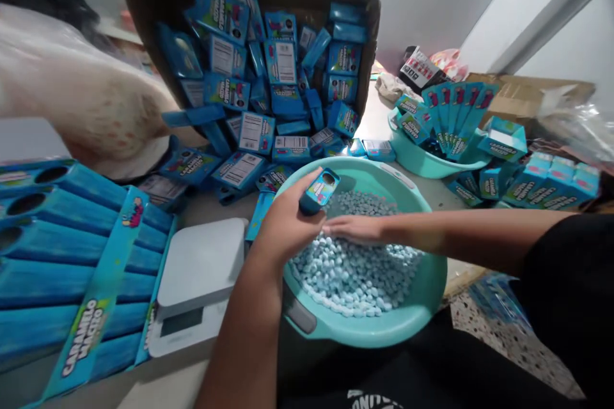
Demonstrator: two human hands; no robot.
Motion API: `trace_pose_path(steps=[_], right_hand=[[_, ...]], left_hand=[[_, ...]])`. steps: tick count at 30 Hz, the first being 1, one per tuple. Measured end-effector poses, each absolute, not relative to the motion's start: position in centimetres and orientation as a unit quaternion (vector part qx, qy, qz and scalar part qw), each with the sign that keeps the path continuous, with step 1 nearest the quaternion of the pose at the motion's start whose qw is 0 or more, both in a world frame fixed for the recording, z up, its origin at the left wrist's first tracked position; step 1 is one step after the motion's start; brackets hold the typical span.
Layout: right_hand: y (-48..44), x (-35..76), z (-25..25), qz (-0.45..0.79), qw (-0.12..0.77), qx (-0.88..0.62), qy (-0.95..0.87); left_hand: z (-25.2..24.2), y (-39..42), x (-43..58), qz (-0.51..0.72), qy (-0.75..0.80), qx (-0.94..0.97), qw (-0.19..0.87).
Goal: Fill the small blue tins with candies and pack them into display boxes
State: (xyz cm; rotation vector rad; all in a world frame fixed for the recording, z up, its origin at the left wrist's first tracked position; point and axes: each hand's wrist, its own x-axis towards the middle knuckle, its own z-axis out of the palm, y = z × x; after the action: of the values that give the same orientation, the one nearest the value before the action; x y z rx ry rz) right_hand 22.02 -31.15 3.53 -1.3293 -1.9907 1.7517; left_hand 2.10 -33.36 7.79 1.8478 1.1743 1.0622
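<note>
Keeping the small blue box point(316, 195) over the basin point(428, 284), hole uppermost, should limit spills: the left hand point(288, 220) grips it in its fingers above the basin's left side; the right hand point(357, 229) reaches among candies point(355, 276) inside, its fingers' hold unclear.

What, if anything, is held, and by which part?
The left hand holds a small blue cardboard box by its sides; whether the right hand holds round pale-blue pellets cannot be told.
</note>
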Motion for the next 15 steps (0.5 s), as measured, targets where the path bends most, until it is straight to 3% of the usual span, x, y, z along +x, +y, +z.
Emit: trace_pose_path(steps=[4,10,15], right_hand=[[-33.9,20.5,4.3,0.671,0.060,-0.449,-0.587],[-34.2,19.6,4.2,0.812,-0.054,-0.526,-0.248],[-34.2,18.5,3.9,0.872,-0.005,-0.477,-0.110]], left_hand=[[8.5,-33.4,2.3,0.422,0.476,0.691,0.344],[8.9,-33.7,2.7,0.434,0.491,0.687,0.314],[8.4,-33.8,2.5,0.424,0.494,0.686,0.326]])
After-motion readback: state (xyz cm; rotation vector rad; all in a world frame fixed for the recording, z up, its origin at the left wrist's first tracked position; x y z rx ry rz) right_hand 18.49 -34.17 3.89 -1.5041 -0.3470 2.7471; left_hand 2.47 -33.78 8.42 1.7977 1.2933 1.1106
